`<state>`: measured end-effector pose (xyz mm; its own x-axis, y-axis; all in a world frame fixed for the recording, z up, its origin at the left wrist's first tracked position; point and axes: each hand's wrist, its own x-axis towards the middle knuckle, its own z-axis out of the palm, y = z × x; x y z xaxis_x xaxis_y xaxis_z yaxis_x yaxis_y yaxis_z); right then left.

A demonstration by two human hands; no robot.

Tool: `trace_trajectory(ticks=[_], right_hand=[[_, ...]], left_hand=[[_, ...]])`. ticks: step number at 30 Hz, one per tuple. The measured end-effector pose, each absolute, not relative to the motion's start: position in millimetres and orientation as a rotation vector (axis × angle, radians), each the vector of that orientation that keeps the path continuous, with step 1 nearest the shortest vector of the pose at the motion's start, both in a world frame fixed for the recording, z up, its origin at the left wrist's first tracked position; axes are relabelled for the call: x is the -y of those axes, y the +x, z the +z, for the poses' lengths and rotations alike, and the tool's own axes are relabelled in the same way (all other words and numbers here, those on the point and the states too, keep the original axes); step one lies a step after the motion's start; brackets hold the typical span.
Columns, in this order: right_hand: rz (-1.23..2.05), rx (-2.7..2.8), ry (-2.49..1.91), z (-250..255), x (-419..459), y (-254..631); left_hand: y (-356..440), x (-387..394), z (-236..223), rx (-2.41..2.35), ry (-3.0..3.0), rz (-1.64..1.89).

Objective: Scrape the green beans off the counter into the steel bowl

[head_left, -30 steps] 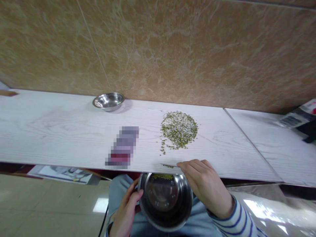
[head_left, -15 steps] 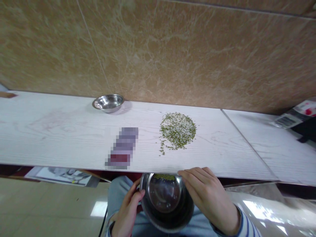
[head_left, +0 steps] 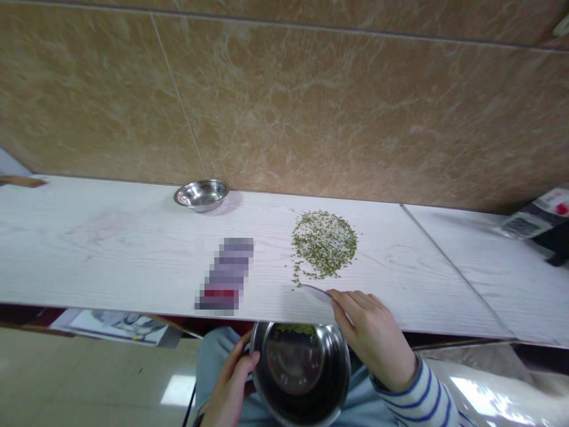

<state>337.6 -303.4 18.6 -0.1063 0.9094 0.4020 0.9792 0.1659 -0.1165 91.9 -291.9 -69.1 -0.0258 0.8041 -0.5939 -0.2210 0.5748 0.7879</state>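
My left hand (head_left: 231,376) grips the left rim of a deep stainless steel bowl (head_left: 331,394), thumb over the edge. The bowl is tilted below the table's front edge, with small green beans (head_left: 293,327) gathered at its far side. In my right hand (head_left: 371,335) is a thin, pale flat scraper (head_left: 315,292), seen nearly edge-on. It is held over the front of the table, its tip close to a few stray beans. Beyond it lies a loose round spread of green beans, like mung beans (head_left: 324,244), on the white tabletop.
A small metal bowl (head_left: 202,196) stands by the tiled wall (head_left: 284,107). Left of the beans lies a blurred-out purple rectangular object (head_left: 226,274). A packet (head_left: 528,222) with a black item rests at the right end. Printed paper (head_left: 113,326) shows under the table edge.
My right hand has lifted from the table's front edge and moved slightly forward, bringing the scraper into view over the tabletop. My left hand still holds the bowl; the view has shifted slightly.
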Motion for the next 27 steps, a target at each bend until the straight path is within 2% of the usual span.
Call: trace_trajectory(ticks=[10,19,27], right_hand=[[-0.303,2.019,-1.786,23,296,347],[-0.071,2.061,-1.750,21,297,323],[-0.175,2.038,-1.844,17,277,330]], left_hand=[[92,288,-69,-1.339,0.560,0.860],[97,288,-64,-1.348,0.559,0.856],[94,287,-70,-1.333,0.571,0.856]])
